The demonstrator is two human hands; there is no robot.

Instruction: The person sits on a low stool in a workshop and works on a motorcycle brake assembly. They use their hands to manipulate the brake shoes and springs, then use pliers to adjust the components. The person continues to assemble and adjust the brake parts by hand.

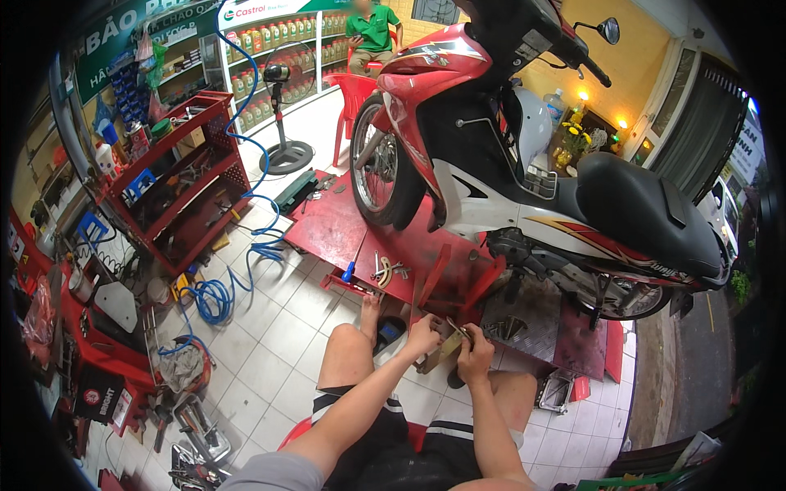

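Note:
In front of my knees, beside the red lift platform [327,233], both hands are close together. My left hand [423,336] is closed, its fingertips against something small that I cannot make out. My right hand [475,358] has its fingers curled round a thin, metallic-looking piece [455,326] that sticks out toward the left hand. Between and just below the hands is a tan, box-like object [444,355]; whether either hand touches it is unclear. A red and white motorbike [491,196] stands on the platform ahead of me.
A blue-handled screwdriver [349,272] and several metal parts [385,268] lie on the platform's near edge. A coiled blue hose [211,303] rests on the tiled floor, beside a red tool cart [176,196]. A seated person in green [372,37] is at the back.

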